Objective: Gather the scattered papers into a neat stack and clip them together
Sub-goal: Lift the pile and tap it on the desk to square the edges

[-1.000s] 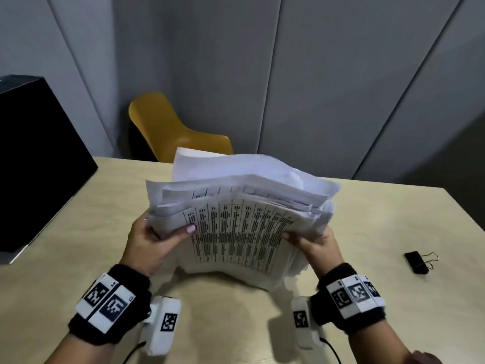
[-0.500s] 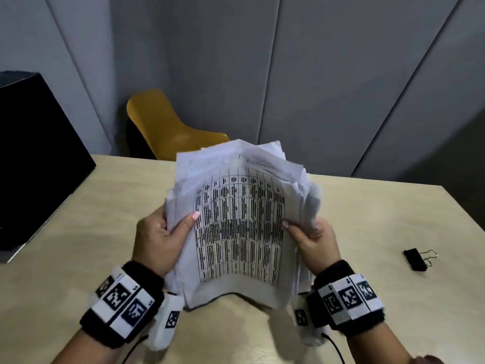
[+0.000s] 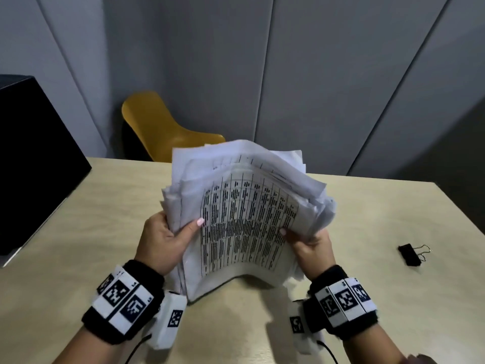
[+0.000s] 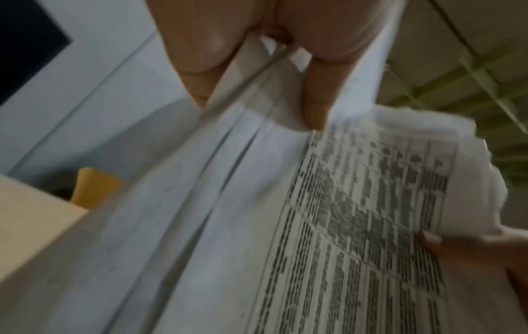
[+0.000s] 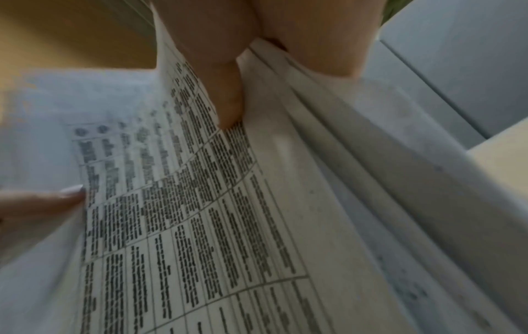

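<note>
A thick, uneven bundle of white papers [image 3: 244, 222] with a printed table on the near sheet stands upright on the table, its lower edge bowed against the tabletop. My left hand [image 3: 168, 237] grips the bundle's left side, thumb on the front sheet. My right hand [image 3: 309, 243] grips its right side the same way. The left wrist view shows the left thumb [image 4: 317, 99] pressed on the papers [image 4: 357, 226]; in the right wrist view the right thumb [image 5: 225, 90] pinches the papers [image 5: 200, 214]. A black binder clip [image 3: 410, 254] lies on the table at the right, apart from both hands.
The light wooden table [image 3: 91, 245] extends left and right of the bundle. A black box-like object [image 3: 29, 158] stands at the table's left edge. A yellow chair [image 3: 160, 127] sits behind the far edge, in front of grey wall panels.
The bundle turned from lying wide and fanned to standing taller between my hands; its top edges now lean slightly to the right. Both hands keep their hold on its sides.
</note>
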The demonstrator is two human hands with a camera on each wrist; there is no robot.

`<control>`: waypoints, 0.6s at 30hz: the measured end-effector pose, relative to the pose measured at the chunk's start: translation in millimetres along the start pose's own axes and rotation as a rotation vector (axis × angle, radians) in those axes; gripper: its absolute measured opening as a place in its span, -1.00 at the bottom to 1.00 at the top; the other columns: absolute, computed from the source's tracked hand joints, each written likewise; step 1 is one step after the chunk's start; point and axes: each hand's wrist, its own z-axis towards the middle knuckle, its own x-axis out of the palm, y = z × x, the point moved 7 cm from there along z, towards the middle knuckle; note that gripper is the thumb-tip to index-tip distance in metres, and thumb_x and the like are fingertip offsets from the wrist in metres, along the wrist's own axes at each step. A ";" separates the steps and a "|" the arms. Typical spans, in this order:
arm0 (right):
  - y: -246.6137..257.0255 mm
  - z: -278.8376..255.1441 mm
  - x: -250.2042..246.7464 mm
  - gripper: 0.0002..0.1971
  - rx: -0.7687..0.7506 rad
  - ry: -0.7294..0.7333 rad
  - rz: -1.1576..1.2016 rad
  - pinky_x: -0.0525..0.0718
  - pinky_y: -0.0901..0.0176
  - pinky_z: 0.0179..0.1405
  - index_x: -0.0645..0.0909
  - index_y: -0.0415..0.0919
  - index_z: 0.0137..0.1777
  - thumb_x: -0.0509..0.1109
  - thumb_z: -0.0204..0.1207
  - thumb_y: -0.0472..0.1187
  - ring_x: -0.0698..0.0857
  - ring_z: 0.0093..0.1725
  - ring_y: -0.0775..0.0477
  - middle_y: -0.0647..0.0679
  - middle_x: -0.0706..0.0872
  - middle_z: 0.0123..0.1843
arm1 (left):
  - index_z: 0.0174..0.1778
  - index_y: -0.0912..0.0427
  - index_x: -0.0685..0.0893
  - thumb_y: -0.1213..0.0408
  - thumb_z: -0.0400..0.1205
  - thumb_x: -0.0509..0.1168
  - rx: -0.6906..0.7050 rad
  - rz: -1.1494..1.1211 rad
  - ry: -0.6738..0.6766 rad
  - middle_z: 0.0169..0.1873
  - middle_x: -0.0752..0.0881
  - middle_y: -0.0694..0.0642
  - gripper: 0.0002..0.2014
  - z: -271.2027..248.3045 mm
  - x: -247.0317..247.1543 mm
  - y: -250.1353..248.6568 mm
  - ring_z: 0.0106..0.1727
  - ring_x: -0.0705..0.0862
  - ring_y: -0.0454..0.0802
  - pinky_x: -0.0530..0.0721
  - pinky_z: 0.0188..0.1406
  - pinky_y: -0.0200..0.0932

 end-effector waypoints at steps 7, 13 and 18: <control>-13.1 -9.3 3.8 -0.62 0.081 0.180 -0.153 0.57 0.64 -0.17 0.49 -0.36 0.21 0.30 0.37 -0.52 0.66 -0.02 0.09 -0.11 0.69 0.01 | -0.23 -0.21 0.74 -0.09 0.31 0.51 -0.103 -0.026 0.162 -0.25 0.76 -0.45 -0.82 4.8 -2.9 6.7 -0.11 0.72 -0.43 0.64 -0.10 -0.36; -10.5 -8.1 -32.8 -0.63 -0.042 0.045 -0.092 0.70 0.35 -0.10 0.64 0.06 -0.16 0.49 0.34 -0.50 0.73 -0.17 0.14 0.09 0.81 -0.24 | -0.23 -0.45 0.74 0.10 0.39 0.38 -0.071 -0.041 0.185 -0.25 0.76 -0.45 -0.76 12.5 -6.5 8.2 -0.11 0.71 -0.46 0.62 -0.18 -0.55; -12.1 -10.1 -59.2 -0.83 -0.057 -0.136 0.173 0.70 0.39 -0.29 0.77 0.00 -0.37 0.53 0.34 -0.30 0.68 -0.40 0.23 0.14 0.78 -0.43 | -0.19 -0.49 0.72 -0.15 0.34 0.40 -0.056 -0.094 0.201 -0.17 0.77 -0.42 -0.85 13.3 -6.4 7.7 -0.05 0.70 -0.46 0.62 -0.05 -0.53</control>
